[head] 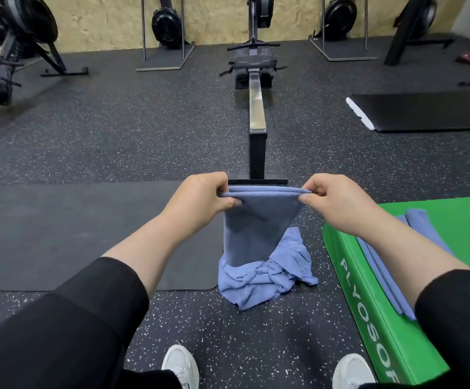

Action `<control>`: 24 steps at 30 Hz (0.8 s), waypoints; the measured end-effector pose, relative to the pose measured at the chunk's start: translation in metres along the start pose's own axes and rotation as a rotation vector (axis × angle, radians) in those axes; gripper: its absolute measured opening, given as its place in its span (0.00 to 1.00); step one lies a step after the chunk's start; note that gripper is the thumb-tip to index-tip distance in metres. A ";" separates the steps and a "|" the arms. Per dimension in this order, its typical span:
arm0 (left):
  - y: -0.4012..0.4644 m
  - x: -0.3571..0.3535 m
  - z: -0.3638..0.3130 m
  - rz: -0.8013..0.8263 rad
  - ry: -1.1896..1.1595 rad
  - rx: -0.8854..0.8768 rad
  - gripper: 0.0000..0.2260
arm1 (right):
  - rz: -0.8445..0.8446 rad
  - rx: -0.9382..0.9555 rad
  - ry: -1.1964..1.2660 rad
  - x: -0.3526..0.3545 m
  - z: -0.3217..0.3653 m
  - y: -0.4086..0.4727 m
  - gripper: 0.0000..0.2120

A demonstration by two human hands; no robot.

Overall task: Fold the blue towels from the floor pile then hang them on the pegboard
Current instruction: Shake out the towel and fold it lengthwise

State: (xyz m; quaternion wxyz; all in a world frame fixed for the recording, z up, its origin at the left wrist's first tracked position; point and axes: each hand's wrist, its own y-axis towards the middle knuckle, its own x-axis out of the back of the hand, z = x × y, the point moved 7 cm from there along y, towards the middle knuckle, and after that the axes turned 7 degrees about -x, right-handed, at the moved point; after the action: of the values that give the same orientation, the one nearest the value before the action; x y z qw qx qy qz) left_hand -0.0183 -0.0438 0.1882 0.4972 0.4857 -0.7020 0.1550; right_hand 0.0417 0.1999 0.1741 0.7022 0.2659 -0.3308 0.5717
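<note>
At frame centre the left hand [203,196] and right hand [337,199] each pinch a top corner of a doubled blue towel [252,228] hanging above the floor pile [267,279], apparently mid-fold; another halving seems next.

Held towel [252,231] hanging between left hand [200,199] and right hand [337,200], above towel pile [267,279] on floor. Rowing machine [257,113] behind. Exercise mat [88,234] left. Plyo box [374,318] right, folded towels [390,265] on top.
</note>
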 end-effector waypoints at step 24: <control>-0.003 -0.009 -0.013 0.053 -0.386 0.085 0.06 | -0.088 0.125 0.322 -0.012 0.028 -0.003 0.14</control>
State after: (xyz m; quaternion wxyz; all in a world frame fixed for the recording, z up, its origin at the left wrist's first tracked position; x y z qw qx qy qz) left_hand -0.0086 -0.0314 0.1853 0.3285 0.5082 -0.7897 0.1014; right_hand 0.0387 0.1707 0.1834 0.7525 0.2285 -0.1659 0.5950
